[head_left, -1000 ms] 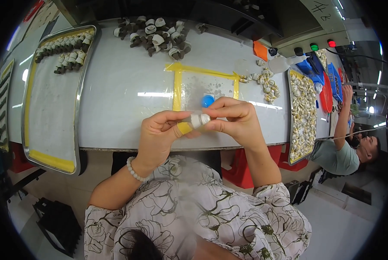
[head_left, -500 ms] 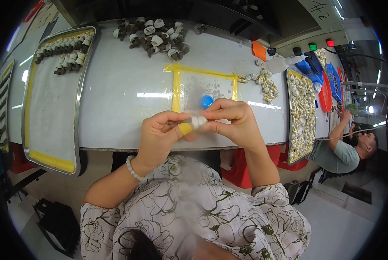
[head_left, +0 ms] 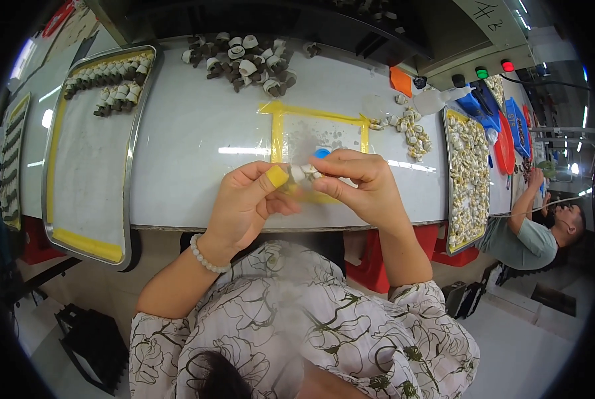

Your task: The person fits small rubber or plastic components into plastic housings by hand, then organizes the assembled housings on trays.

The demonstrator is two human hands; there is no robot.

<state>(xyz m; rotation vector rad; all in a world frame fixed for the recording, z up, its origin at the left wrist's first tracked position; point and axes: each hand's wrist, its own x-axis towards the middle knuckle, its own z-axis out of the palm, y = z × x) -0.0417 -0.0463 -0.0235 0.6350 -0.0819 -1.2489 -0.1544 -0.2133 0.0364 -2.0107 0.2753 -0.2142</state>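
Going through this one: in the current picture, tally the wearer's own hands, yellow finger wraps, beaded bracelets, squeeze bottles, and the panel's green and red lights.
Own hands: 2 (left hand, right hand)
Yellow finger wrap: 1
Beaded bracelet: 1
Squeeze bottle: 1
Green light: 1
Red light: 1
Total: 7

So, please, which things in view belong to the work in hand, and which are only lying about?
Seem to belong:
small white item between left hand and right hand
heaped white-and-dark pieces
left tray with rows of similar pieces
loose white-and-gold parts
right tray full of similar parts

Probably just lying about:
orange scrap
white squeeze bottle
red stool
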